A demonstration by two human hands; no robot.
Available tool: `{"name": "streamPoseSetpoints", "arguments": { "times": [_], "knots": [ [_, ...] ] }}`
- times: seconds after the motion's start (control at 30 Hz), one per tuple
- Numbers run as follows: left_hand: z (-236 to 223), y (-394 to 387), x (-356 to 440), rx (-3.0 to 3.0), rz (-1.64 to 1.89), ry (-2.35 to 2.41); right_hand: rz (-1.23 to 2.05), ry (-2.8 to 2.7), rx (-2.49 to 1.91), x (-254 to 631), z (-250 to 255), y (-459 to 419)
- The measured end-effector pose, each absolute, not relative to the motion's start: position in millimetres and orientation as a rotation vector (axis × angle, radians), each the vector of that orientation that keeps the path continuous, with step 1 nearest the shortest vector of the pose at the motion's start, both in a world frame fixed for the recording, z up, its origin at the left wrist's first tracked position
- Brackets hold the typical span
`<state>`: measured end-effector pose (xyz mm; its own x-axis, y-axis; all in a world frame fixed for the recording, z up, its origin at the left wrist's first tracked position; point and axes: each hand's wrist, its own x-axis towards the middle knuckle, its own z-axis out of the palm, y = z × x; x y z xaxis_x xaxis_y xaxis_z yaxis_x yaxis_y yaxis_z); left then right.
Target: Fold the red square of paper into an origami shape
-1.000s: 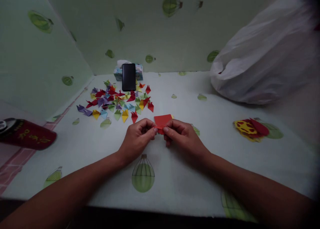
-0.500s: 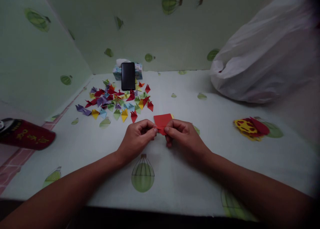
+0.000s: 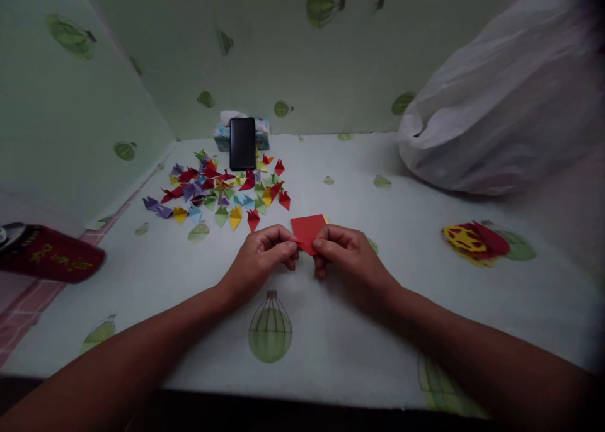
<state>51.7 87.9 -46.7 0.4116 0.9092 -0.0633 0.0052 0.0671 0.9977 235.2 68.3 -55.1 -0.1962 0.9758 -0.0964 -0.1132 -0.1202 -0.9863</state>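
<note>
Between my two hands is a small folded piece of red paper (image 3: 307,247), pinched at both sides. My left hand (image 3: 265,250) grips its left end between thumb and forefinger. On the other side, my right hand (image 3: 347,250) has thumb and forefinger closed on the right part, covering it. Just behind the fold lies a flat red paper square (image 3: 307,224), with a yellow edge showing at its right corner. The two reds overlap in view, so their border is hard to make out.
Several small folded paper cranes (image 3: 208,189) in many colours lie at the back left. A black phone (image 3: 242,143) leans on a tissue box (image 3: 263,133). At left is a red can (image 3: 51,254); at right, yellow and red cut-outs (image 3: 472,242) and a white plastic bag (image 3: 491,104).
The fingertips have shifted slightly on the red paper, and its folded shape looks a little different. Both hands stay in nearly the same place.
</note>
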Motion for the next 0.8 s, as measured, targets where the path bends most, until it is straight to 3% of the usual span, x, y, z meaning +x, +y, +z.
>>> {"name": "streamPoseSetpoints", "arguments": {
  "times": [0.8],
  "knots": [
    [-45.1, 88.0, 51.7, 1.514, 0.882, 0.993, 1.547, -1.205, -1.033, 234.2, -55.6, 68.8]
  ]
}}
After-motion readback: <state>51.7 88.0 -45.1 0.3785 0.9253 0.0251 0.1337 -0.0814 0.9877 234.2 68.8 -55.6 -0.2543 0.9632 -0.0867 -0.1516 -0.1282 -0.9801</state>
